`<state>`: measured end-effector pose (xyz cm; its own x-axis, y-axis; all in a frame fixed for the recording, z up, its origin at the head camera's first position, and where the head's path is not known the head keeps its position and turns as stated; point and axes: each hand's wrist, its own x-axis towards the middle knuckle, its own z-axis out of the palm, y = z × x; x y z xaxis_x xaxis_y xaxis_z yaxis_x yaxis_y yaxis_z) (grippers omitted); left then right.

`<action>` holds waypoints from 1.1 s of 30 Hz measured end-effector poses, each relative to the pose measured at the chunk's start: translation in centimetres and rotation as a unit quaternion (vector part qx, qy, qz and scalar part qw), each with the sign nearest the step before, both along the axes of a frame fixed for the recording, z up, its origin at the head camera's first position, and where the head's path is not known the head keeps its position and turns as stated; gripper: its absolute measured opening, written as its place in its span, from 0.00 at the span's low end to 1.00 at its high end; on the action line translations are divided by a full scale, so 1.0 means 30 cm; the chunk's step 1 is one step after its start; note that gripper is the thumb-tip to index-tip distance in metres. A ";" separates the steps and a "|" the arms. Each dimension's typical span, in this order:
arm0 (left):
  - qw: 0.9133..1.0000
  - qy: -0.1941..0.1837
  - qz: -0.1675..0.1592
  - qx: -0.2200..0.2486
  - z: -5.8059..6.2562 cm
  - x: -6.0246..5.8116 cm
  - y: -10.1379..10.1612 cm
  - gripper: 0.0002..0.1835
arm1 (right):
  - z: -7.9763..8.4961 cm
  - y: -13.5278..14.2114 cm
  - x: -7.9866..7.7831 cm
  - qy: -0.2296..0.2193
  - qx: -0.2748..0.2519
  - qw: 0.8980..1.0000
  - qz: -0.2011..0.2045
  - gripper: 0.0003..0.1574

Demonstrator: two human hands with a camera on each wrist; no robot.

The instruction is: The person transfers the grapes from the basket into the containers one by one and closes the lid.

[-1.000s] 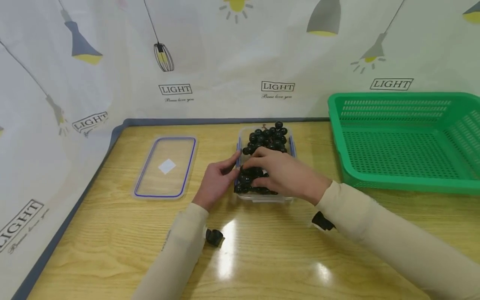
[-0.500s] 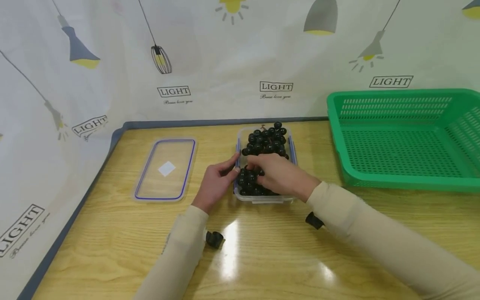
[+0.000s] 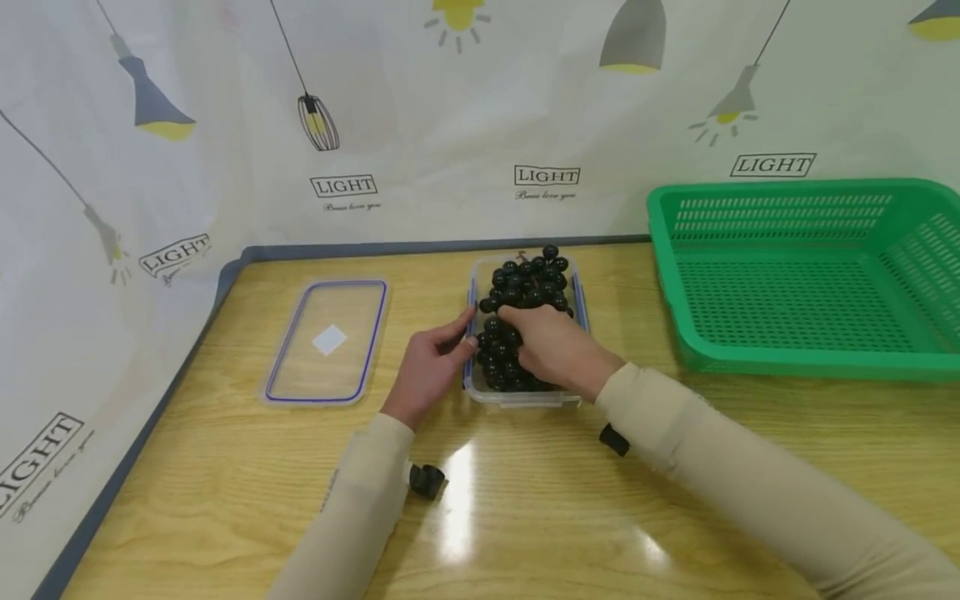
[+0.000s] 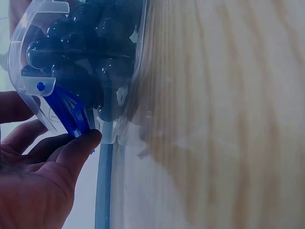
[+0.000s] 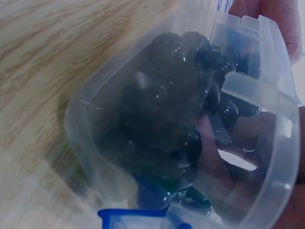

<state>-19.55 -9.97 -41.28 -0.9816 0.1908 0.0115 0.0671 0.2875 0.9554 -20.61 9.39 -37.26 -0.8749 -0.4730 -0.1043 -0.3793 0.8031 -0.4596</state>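
A clear plastic food container (image 3: 525, 398) with blue side latches holds two bunches of dark grapes. The back bunch (image 3: 531, 282) rises above the far rim, while the front bunch (image 3: 497, 367) lies nearer me. At the container's left side, my left hand (image 3: 429, 367) holds the edge, its thumb against a blue latch (image 4: 69, 112) in the left wrist view. My right hand (image 3: 558, 346) reaches inside from the right and grips the front bunch with curled fingers. Its fingertips are partly hidden by grapes. Through the clear wall, the right wrist view shows dark grapes (image 5: 162, 100) pressed close together.
The container's blue-edged lid (image 3: 326, 342) lies flat to the left, with a white square on it. A green slatted basket (image 3: 802, 362) stands at the right. A printed sheet (image 3: 450, 125) hangs behind the wooden table (image 3: 540, 500).
My right hand has moved slightly left and lowered its fingers into the container. The front grapes have shifted, with more showing beside the hand. My left hand stays at the container's side.
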 end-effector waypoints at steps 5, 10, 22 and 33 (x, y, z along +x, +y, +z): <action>1.000 0.001 0.004 -0.004 -0.002 0.000 0.004 0.24 | 0.001 0.009 0.006 0.004 -0.019 1.000 -0.001 0.35; 1.000 -0.003 0.009 -0.004 0.001 0.001 0.011 0.24 | 0.021 0.018 0.029 0.006 -0.026 1.000 0.008 0.29; 1.000 0.005 -0.003 0.000 0.004 0.005 0.003 0.23 | 0.018 0.037 0.066 0.161 -0.060 0.975 0.139 0.27; 1.000 -0.001 0.003 -0.018 0.009 0.006 0.006 0.25 | 0.004 0.048 0.020 0.056 -0.040 0.997 0.032 0.22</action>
